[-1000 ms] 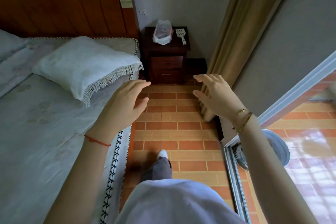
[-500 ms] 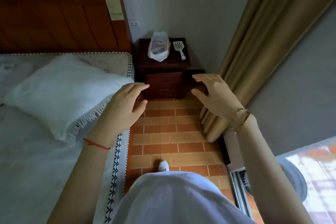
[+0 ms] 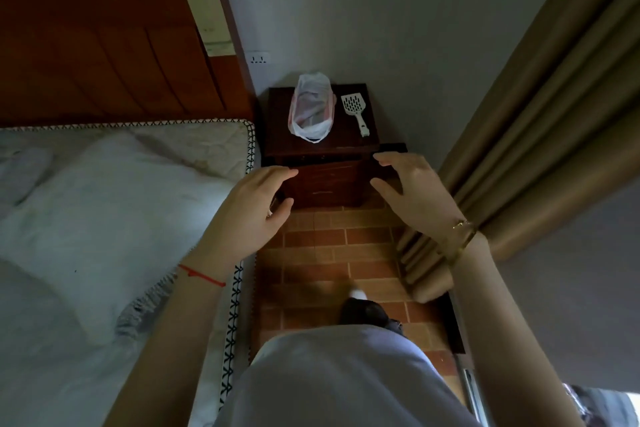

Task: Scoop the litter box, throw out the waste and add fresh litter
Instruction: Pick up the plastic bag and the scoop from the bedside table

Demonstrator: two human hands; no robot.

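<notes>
Bedding fills the left side, a white pillow [image 3: 114,218] lying on the mattress below a wooden headboard [image 3: 104,45]. The left hand [image 3: 249,211] hovers past the mattress edge with its fingers loosely curved and nothing in them. It is near the front of the dark nightstand [image 3: 325,180] but not touching it. On the nightstand top stands a thin plastic bag [image 3: 311,107], mouth open; what it holds is too dim to tell. Just beside it on the right lies the white slotted scoop [image 3: 355,109], flat, its handle pointing toward the person. The right hand [image 3: 412,194] hangs level with the nightstand's right corner, fingers spread and relaxed, also empty, and a tan curtain [image 3: 519,149] falls behind it. No litter box is in view, so this looks like the fetching of tools before any scooping. To do it well, the right hand should probably take the scoop by its handle, which already faces it. The left should gather the bag by its rim, not its thin sides, and lift it upright so it neither tips nor tears.
</notes>
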